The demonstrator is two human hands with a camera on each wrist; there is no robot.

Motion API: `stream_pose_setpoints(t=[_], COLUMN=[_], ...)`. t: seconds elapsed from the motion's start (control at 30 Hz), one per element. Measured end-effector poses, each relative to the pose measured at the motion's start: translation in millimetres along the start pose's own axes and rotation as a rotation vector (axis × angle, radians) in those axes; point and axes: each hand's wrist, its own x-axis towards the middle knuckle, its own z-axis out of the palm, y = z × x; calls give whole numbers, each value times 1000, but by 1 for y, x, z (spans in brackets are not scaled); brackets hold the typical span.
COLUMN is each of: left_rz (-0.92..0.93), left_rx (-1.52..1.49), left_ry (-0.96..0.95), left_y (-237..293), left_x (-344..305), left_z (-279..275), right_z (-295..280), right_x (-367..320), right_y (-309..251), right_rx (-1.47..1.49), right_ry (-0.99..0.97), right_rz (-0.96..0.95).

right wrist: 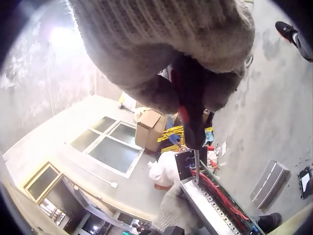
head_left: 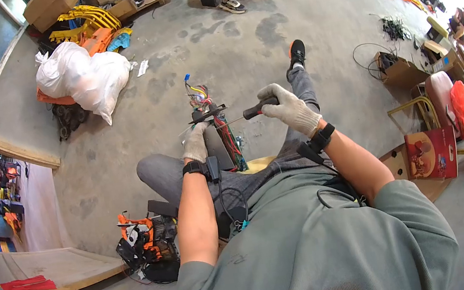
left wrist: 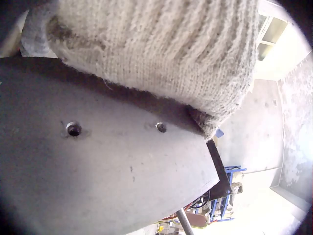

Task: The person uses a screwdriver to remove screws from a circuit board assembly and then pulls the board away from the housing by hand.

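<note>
A long metal controller housing (head_left: 219,147) packed with red wires and a green circuit board lies between my legs. My left hand (head_left: 195,143), in a knitted white glove, grips its side near the far end. In the left wrist view the glove overlaps the housing's grey plate (left wrist: 117,161), which has two round holes. My right hand (head_left: 290,110), gloved too, holds a black-and-red screwdriver (head_left: 254,110) by the handle. Its shaft (right wrist: 197,166) points down to the housing's end, beside a black end plate (right wrist: 186,164); the tip is hidden there. Loose coloured wires (head_left: 198,95) stick out beyond that end.
An orange-and-black machine part (head_left: 149,240) stands on the floor by my left side. White bags (head_left: 82,77) lie ahead on the left. A grey metal case (right wrist: 270,185) rests on the floor in the right wrist view. Chairs and a red box (head_left: 431,154) are at right.
</note>
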Motion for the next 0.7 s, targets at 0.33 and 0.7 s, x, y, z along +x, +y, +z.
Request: stream_pose_setpoints(t=[0.33,0.7], left_rz=[-86,-100], left_rx=[-90,-136], left_ry=[-196,-148], left_y=[-22,-9], left_x=[36,21], left_z=[-25,-12], right_z=[-3,-8], right_x=[-1,-7], right_y=[-10,-55], right_rx=[71,47], right_ry=[-104,-176], right_rz=[268,349])
